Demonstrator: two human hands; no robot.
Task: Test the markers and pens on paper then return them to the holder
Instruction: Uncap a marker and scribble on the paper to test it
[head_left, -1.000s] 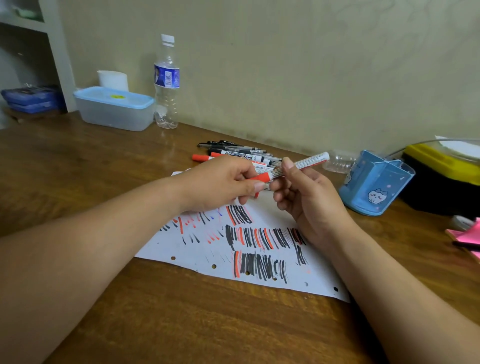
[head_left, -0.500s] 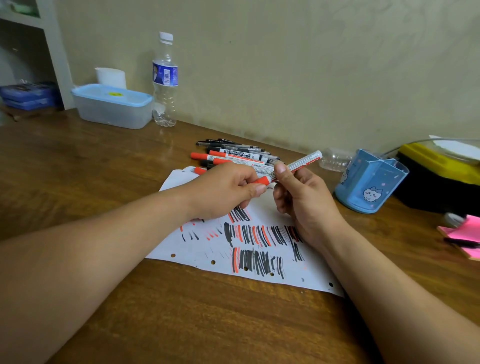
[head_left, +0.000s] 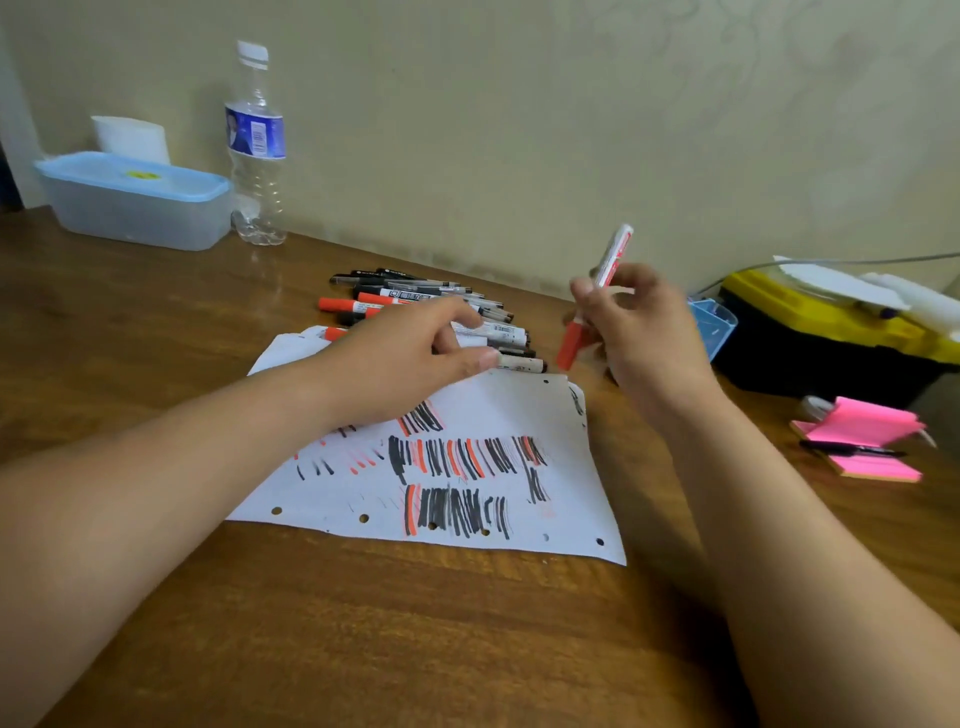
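Marker (head_left: 609, 257) up off the table in the head view, pinched mid-barrel in right hand (head_left: 641, 338), red cap down, near blue holder (head_left: 714, 325). Looks light, stiff, slick plastic; best gripped at the barrel, clear of the cap. Left hand (head_left: 410, 353) loose-fingered over pen pile (head_left: 415, 299); cannot tell if pinching one. Scribbled paper (head_left: 519, 410) on wooden table (head_left: 363, 623); bottle (head_left: 257, 145), lidded tub (head_left: 135, 200) by the wall, pink notes (head_left: 862, 441) at right.

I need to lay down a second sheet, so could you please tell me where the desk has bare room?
Bare wood lies on the table between the paper and the near edge, and leftward between paper and plastic tub. Crowded: the marker pile behind the paper, and the right side with holder, yellow-lidded box, pink notes.
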